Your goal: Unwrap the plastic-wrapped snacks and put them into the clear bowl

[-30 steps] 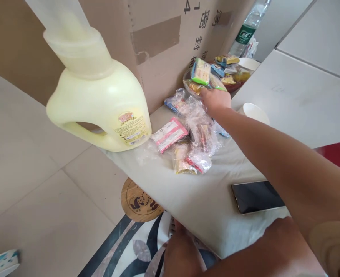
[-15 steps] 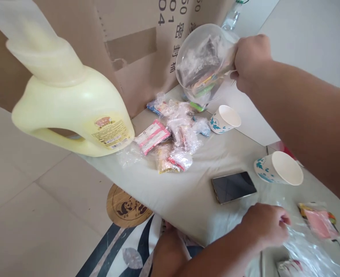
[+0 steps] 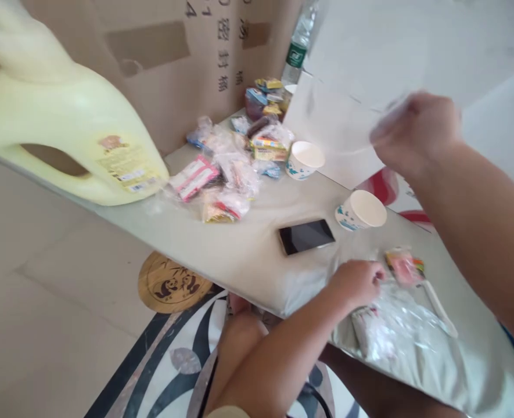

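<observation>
My right hand (image 3: 426, 130) is raised at the right, its fingers closed around a clear plastic tub (image 3: 385, 121). The tub is smeared by motion, and I make out only its faint edge. My left hand (image 3: 359, 281) is low over the cloth-covered table, fingers curled on a crumpled clear plastic bag (image 3: 407, 316). Beside it lie a pink packet (image 3: 403, 268) and a white-handled tool (image 3: 439, 307). A heap of wrapped snack packets (image 3: 230, 165) spreads over the table's far left part.
A pale yellow jug (image 3: 69, 128) stands at the left before a cardboard box (image 3: 152, 81). Two paper cups (image 3: 304, 159) and a black phone (image 3: 306, 237) sit mid-table. A water bottle (image 3: 298, 49) stands behind. A round wooden stool (image 3: 169, 281) is below the edge.
My right hand has drawn the tub rightward, away from the heap. Packets that were in the tub now lie on the heap's far side. The whole view has shifted right.
</observation>
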The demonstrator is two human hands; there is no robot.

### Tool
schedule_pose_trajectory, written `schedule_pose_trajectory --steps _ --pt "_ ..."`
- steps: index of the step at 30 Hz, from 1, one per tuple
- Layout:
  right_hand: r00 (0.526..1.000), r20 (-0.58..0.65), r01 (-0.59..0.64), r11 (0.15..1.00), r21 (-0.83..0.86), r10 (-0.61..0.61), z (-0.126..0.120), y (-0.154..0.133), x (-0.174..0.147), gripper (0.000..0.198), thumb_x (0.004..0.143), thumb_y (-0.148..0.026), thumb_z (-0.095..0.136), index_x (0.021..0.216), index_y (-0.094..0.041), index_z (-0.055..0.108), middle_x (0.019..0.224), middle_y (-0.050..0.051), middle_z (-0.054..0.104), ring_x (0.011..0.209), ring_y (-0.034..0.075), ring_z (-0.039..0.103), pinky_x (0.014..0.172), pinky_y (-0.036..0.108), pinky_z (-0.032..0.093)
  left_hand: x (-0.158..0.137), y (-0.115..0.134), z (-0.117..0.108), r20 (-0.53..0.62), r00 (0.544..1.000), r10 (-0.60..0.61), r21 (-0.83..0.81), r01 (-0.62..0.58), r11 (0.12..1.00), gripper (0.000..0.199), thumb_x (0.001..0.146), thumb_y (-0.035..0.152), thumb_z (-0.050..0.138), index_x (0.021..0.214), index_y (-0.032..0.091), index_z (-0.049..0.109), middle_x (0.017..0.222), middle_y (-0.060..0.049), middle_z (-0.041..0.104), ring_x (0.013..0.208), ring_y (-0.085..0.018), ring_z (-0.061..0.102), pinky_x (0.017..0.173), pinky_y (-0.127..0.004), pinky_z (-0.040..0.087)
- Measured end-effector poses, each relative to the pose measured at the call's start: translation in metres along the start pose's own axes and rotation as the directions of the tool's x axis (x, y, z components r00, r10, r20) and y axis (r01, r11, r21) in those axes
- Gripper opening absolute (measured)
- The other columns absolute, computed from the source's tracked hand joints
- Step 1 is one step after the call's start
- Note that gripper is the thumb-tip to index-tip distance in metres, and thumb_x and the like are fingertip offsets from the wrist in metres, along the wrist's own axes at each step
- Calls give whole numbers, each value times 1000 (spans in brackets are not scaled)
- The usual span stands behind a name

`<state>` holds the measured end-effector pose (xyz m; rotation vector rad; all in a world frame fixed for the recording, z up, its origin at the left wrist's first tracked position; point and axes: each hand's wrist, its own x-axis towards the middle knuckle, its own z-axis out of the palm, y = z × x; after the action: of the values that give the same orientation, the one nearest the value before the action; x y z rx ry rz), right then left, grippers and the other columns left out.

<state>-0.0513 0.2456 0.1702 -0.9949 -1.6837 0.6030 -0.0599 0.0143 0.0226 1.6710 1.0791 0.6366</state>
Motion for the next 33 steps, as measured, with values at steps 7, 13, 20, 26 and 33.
schedule_pose_trajectory --steps 7,13,20,26,33 --pt "802 -372 -434 884 172 466 -220 26 -167 11 72 -16 60 71 -25 55 68 -1 50 55 12 45 58 34 42 23 -7 25 -44 997 -68 134 74 988 26 85 12 53 102 20 71 104 -9 77 98 -21 68 89 -30 50" --pt "939 -334 -187 936 -298 81 -236 87 -190 18 81 -28 62 97 -23 64 86 6 71 79 19 66 85 40 50 49 6 51 -114 987 -110 321 141 937 22 87 14 53 94 23 72 90 -5 76 85 -21 66 76 -28 46" --pt "953 175 -72 749 -659 245 -228 136 -197 34 81 -22 53 108 -23 73 117 10 74 122 34 60 111 58 34 64 9 61 -162 980 -112 469 177 865 21 87 17 53 92 24 72 88 -4 76 82 -21 67 70 -29 42" --pt "958 117 -90 662 -745 262 -250 127 -252 45 88 -45 52 122 -19 67 128 17 68 122 36 58 105 53 40 66 5 53 -110 988 -104 430 142 892 20 85 15 53 91 22 71 86 -3 75 74 -17 63 69 -27 41" --pt "722 310 -33 478 -878 619 -241 142 -225 65 75 -60 62 129 -24 61 128 14 67 124 39 56 105 56 36 58 3 54 -90 994 -57 385 87 919 22 85 15 52 92 21 72 83 -3 74 71 -17 62 67 -28 40"
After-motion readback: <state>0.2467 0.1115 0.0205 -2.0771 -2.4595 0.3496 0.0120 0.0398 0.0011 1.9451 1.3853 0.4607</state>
